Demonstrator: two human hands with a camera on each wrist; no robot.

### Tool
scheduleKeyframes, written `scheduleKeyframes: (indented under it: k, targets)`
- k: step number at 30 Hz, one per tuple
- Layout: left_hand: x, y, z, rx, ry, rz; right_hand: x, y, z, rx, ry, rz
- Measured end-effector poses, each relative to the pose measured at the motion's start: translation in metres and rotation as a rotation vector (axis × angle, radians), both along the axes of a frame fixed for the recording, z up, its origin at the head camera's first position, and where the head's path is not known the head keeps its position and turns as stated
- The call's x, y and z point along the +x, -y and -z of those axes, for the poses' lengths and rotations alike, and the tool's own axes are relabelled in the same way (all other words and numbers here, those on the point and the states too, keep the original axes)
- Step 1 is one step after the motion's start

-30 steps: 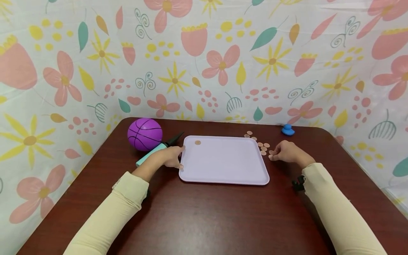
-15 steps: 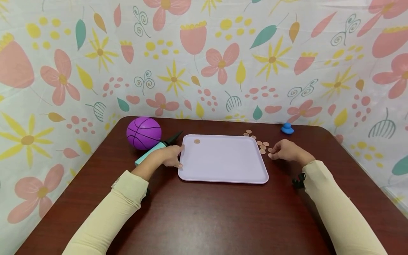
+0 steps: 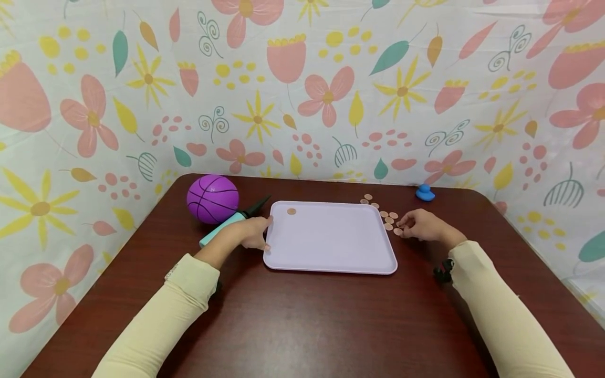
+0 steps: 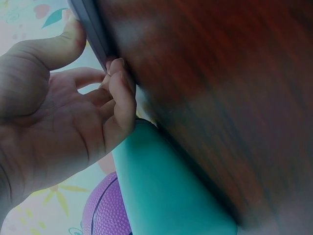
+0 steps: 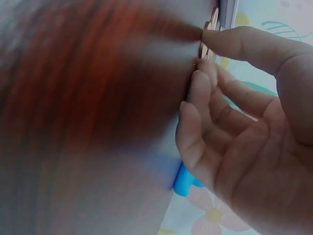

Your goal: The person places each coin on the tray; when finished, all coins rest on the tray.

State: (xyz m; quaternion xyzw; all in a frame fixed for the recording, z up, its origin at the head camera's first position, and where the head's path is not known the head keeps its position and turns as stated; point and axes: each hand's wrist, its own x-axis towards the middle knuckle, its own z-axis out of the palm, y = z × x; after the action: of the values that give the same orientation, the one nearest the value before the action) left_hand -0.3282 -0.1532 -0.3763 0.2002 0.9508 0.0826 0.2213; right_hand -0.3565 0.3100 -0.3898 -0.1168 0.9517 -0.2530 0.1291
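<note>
While my left grip (image 3: 254, 232) rests wide against the rim of the lilac tray (image 3: 332, 239) at nine o'clock, my right grip (image 3: 421, 224) is narrow, at the coins (image 3: 389, 220) on the desk (image 3: 326, 320) beside the tray's two o'clock edge; whether it pinches one, I cannot tell. Another single coin (image 3: 291, 211) lies inside at ten.

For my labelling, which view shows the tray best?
The head view, where the tray shows nearly whole. The left wrist view catches only its edge by the left hand; the right wrist, a sliver up top.
</note>
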Motion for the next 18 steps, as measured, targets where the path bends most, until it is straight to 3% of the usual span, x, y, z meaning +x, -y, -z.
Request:
scheduleKeyframes:
  k: [8, 18]
  targets:
    - [0.0006, -0.0009, -0.0017, -0.006, 0.011, -0.01, 0.0012, 0.0077, -0.0043, 0.057, 0.006, 0.032]
    - [0.0008, 0.0007, 0.0002, 0.008, 0.015, -0.012, -0.0049, 0.0105, 0.0, 0.048, -0.027, -0.008]
